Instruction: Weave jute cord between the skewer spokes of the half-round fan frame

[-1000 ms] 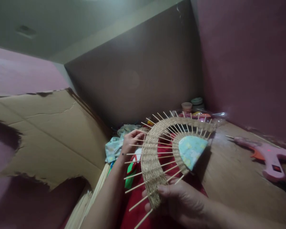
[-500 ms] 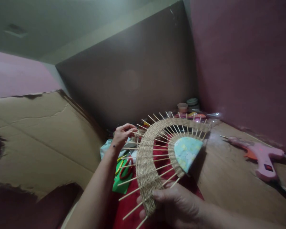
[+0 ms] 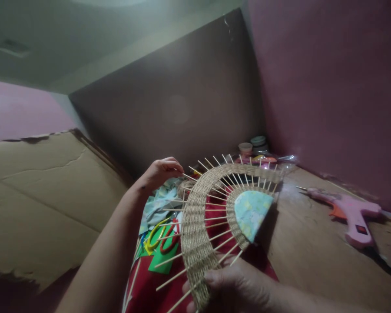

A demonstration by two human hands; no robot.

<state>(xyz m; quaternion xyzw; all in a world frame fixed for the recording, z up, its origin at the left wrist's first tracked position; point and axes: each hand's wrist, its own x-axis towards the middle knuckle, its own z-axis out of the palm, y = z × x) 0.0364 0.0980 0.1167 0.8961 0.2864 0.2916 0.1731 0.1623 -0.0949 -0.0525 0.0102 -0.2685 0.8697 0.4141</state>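
Observation:
A half-round woven fan [image 3: 195, 226] of twisted natural cord, with thin wooden sticks radiating past its rim, is tilted in front of me. Its inner half-circle carries a pale blue floral fabric patch [image 3: 251, 213]. My right hand [image 3: 237, 282] grips the lower end of the outer woven band, thumb on top and fingers behind. At the fan's upper left, my left hand [image 3: 164, 170] is closed in a pinch beside a stick tip. Whatever is between those fingertips is too small to make out. A bundle of cord [image 3: 185, 188] lies behind the sticks, partly hidden.
Right of the fan, a pink glue gun [image 3: 348, 213] lies on the wooden table [image 3: 303, 261]. Scissors with red handles [image 3: 170, 237], yellow handles [image 3: 156, 237] and floral fabric [image 3: 161, 202] are at left. Torn cardboard [image 3: 48, 204] stands far left; a small cup [image 3: 245, 148] sits behind.
My left hand has risen slightly up and away from the fan's rim, uncovering more of the scissors and fabric. My right hand keeps its grip on the fan. The view has shifted a little.

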